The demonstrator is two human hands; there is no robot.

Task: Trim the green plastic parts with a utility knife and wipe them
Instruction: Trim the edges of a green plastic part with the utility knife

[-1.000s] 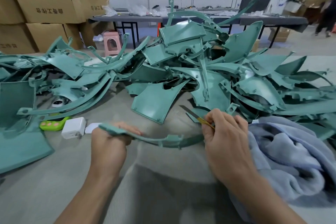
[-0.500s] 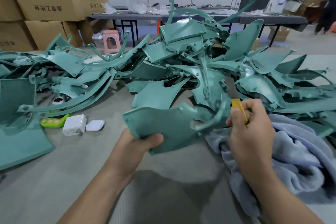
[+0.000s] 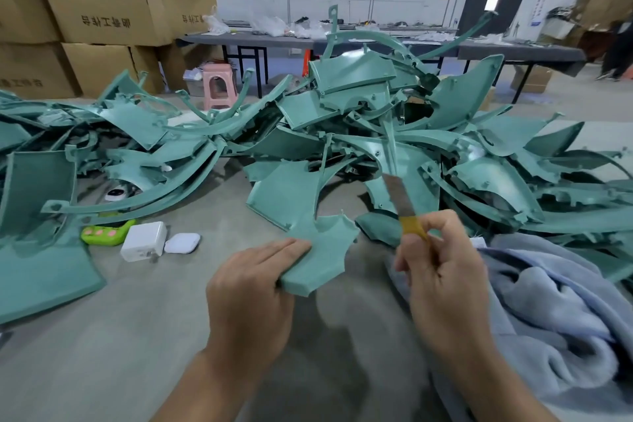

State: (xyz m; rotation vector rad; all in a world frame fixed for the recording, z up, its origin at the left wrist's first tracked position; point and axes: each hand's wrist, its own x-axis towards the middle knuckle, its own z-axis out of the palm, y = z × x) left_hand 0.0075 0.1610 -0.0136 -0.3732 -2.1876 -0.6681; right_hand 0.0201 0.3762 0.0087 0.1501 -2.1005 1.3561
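Green part [image 3: 317, 255] in hand: a flat panel with thin flash spikes along its far and right edges, held low over the grey work surface [image 3: 137, 336], just in front of the person. Left hand [image 3: 251, 288] clamps its near-left end, fingers laid flat on top; thumb not visible, presumably under. Right hand [image 3: 442, 279] is curled tight around the utility knife [image 3: 404, 207], yellow handle pinched at the fingertips, blade up and tilted away, clear of the part. No cut happening this instant.

Progress, my read: early to mid. Flash on the held part is still there, so trimming on this one isn't finished, and wiping hasn't started. The blue-grey cloth [image 3: 534, 305] lies bunched just right of the knife hand, touching nothing green that I can see being wiped.

Further out: big heap of green parts [image 3: 359, 134] across the middle and right, more spread flat to the left [image 3: 37, 250]. Can't tell which of those are done and which are raw; no obvious sorted stack. Plenty left by volume if that heap is the backlog.

Clutter near the left spread: white charger [image 3: 144, 240], small white case [image 3: 182, 242], green toy-like gadget [image 3: 102, 233]. Not in the way.
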